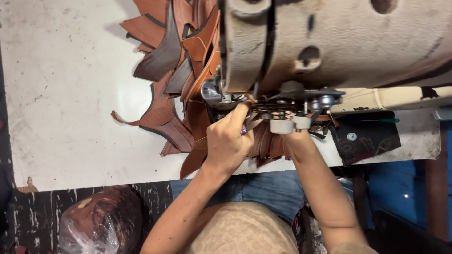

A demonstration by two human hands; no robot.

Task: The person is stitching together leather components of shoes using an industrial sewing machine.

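At a white bench, we work brown leather pieces under the head of a worn sewing machine near the front edge. Our left hand pinches the leather at the needle; our right hand is largely hidden, its grip unreadable. A large pile of cut leather lies behind on the bench, so we judge much work remains. The needle itself is obscured.

We cannot see our right hand, hidden behind the sewing machine, whose body the top edge cuts off, nor the fingertips of our left hand at the needle.
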